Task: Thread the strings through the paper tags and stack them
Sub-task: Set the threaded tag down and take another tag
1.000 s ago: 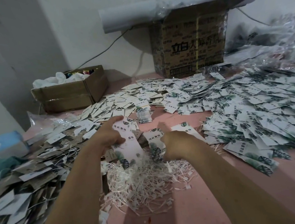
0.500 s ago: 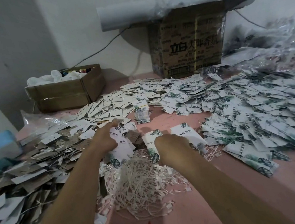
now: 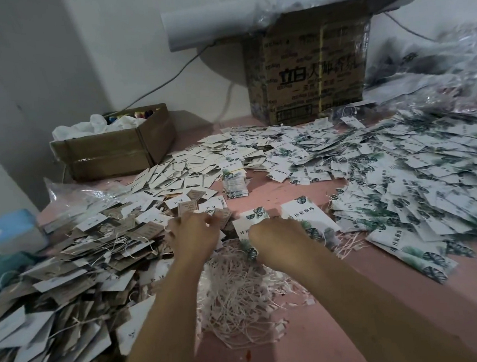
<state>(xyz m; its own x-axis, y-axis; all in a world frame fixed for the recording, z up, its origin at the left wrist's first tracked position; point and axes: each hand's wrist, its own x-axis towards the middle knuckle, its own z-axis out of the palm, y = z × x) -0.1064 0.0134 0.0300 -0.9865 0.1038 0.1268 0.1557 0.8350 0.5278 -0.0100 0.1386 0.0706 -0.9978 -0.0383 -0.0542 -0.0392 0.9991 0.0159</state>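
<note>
Your right hand (image 3: 277, 242) curls round a leaf-printed tag (image 3: 249, 223), whose ends show beyond the knuckles on both sides. Your left hand (image 3: 193, 235) lies just beside it, fingers bent at the edge of the brown tag heap (image 3: 93, 251); whether it grips anything cannot be told. The white strings (image 3: 241, 296) lie piled beneath both wrists on the pink table (image 3: 387, 312).

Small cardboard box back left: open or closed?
Open: the small cardboard box has no lid, and a white bag shows above its rim.
</note>
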